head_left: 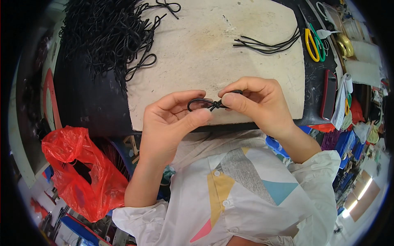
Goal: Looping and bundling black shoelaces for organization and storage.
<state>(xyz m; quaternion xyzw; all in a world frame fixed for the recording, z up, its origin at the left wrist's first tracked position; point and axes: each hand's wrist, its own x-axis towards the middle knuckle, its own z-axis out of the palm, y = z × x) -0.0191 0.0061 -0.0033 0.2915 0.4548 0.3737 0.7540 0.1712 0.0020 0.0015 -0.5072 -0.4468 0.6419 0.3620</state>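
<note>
A black cord (216,105), tied in a knot with a loop on its left side, is held up between my hands near the front edge of the board. My right hand (262,102) pinches the cord just right of the knot, between thumb and forefinger. On the other side, my left hand (170,119) is curled about the loop, its thumb against the lower strands and its forefinger above. The other left fingers are partly hidden behind the loop. Several loose black cords (271,50) lie on the board beyond my right hand.
A large heap of knotted black cords (108,33) covers the far left. Under my hands is a pale worn board (184,57) on a black tabletop (92,115). Scissors with yellow and green handles (312,45) and a red-edged phone (328,95) lie right. A red plastic bag (82,172) hangs lower left.
</note>
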